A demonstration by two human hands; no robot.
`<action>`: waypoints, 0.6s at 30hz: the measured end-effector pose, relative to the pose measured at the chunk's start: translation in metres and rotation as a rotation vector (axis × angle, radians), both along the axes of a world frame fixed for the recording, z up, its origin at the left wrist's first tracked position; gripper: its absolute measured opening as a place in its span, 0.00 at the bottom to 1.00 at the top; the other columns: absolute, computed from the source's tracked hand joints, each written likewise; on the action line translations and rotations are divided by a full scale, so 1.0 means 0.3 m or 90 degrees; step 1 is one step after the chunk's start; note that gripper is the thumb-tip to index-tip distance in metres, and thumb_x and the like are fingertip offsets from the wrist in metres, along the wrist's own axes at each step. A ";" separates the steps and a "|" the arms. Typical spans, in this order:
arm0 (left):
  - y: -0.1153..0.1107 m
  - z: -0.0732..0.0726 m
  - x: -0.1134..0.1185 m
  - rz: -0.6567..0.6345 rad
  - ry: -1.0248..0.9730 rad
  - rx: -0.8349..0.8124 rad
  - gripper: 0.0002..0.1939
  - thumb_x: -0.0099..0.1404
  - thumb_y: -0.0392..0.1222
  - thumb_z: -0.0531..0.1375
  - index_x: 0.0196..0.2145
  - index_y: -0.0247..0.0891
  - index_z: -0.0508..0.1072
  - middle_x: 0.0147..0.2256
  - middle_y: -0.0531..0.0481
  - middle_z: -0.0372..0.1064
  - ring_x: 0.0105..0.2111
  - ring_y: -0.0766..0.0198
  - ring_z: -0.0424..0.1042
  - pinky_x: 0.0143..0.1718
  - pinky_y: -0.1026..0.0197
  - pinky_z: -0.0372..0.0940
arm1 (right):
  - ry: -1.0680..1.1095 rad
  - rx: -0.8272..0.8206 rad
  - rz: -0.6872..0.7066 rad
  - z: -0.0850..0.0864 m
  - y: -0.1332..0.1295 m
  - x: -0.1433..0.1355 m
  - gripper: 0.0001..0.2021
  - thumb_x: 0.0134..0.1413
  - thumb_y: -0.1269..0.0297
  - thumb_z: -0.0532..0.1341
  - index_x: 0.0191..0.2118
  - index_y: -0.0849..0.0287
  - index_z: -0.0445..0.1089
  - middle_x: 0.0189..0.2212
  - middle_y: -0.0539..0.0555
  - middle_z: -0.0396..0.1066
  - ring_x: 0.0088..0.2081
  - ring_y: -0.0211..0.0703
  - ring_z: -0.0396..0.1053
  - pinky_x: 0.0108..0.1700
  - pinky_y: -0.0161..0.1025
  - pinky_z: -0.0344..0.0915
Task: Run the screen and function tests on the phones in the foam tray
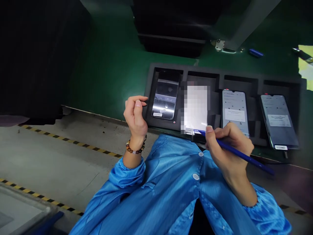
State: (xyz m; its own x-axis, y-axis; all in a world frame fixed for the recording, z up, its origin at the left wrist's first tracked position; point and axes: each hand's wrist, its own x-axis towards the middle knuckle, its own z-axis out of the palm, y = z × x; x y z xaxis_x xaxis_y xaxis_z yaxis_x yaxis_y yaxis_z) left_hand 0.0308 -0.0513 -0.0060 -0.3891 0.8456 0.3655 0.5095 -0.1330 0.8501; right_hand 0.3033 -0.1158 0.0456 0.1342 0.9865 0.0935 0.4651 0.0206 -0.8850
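Observation:
My right hand (231, 147) is closed around a blue pen (241, 156), its tip at the lower edge of a lit phone (197, 109) whose screen is blurred out. That phone lies in the second slot of a dark foam tray (186, 69). Beside the tray's left edge is my left hand (135, 114), fingers loosely bent and nothing visible in them. The leftmost slot holds a dark-screened phone (165, 94) with a white label. Further right are two lit phones, one (234, 107) just beyond my right hand and another (278, 119) at the right end, both showing pop-up boxes.
A blue cap (256, 53) lies on the green tabletop (110, 78) behind the tray. Black equipment (171, 26) and a grey metal support (251, 26) stand at the back. A cable plug (285, 154) meets the rightmost phone. Yellow paper (305, 67) lies far right.

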 end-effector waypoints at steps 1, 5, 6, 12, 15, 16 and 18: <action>-0.001 -0.001 0.001 -0.002 0.001 0.003 0.24 0.82 0.58 0.50 0.44 0.42 0.79 0.40 0.45 0.77 0.42 0.55 0.75 0.50 0.51 0.67 | -0.003 0.005 0.008 -0.001 0.006 -0.004 0.19 0.68 0.60 0.71 0.30 0.54 0.62 0.23 0.43 0.65 0.23 0.31 0.63 0.29 0.36 0.62; -0.004 -0.004 0.002 0.002 0.023 -0.015 0.24 0.83 0.57 0.48 0.44 0.43 0.79 0.42 0.45 0.77 0.43 0.55 0.76 0.50 0.51 0.68 | -0.053 0.032 0.031 0.009 0.020 -0.015 0.19 0.68 0.62 0.70 0.29 0.55 0.63 0.24 0.44 0.64 0.24 0.30 0.61 0.29 0.35 0.58; -0.004 -0.005 0.002 0.002 0.023 -0.015 0.23 0.83 0.56 0.48 0.44 0.42 0.79 0.42 0.44 0.78 0.43 0.55 0.76 0.51 0.51 0.68 | -0.063 0.034 0.033 0.013 0.022 -0.015 0.19 0.68 0.62 0.70 0.29 0.55 0.63 0.24 0.44 0.64 0.25 0.30 0.60 0.29 0.35 0.58; -0.004 -0.005 0.000 -0.015 -0.001 0.018 0.21 0.83 0.54 0.51 0.43 0.42 0.80 0.41 0.45 0.78 0.41 0.55 0.75 0.50 0.50 0.67 | -0.075 0.030 0.042 0.021 0.021 -0.011 0.20 0.68 0.62 0.70 0.28 0.56 0.61 0.23 0.44 0.63 0.25 0.30 0.60 0.29 0.34 0.58; -0.006 -0.005 -0.001 -0.016 -0.002 0.019 0.22 0.83 0.55 0.51 0.43 0.42 0.80 0.40 0.45 0.77 0.41 0.55 0.74 0.50 0.50 0.66 | -0.048 0.012 0.025 0.011 0.016 -0.010 0.20 0.68 0.61 0.70 0.28 0.55 0.60 0.23 0.44 0.63 0.24 0.31 0.61 0.29 0.35 0.59; -0.006 -0.005 0.000 -0.017 -0.003 0.020 0.22 0.83 0.55 0.51 0.43 0.42 0.79 0.40 0.45 0.78 0.41 0.55 0.75 0.51 0.50 0.66 | -0.037 0.003 0.019 0.007 0.014 -0.008 0.20 0.69 0.60 0.69 0.29 0.55 0.60 0.23 0.44 0.63 0.23 0.31 0.60 0.28 0.36 0.58; -0.006 -0.003 0.000 -0.017 0.001 0.013 0.22 0.83 0.55 0.50 0.43 0.41 0.79 0.41 0.45 0.78 0.42 0.55 0.75 0.51 0.49 0.67 | -0.024 -0.009 0.014 -0.002 0.013 -0.002 0.20 0.69 0.59 0.69 0.30 0.54 0.60 0.23 0.43 0.64 0.23 0.31 0.60 0.28 0.37 0.58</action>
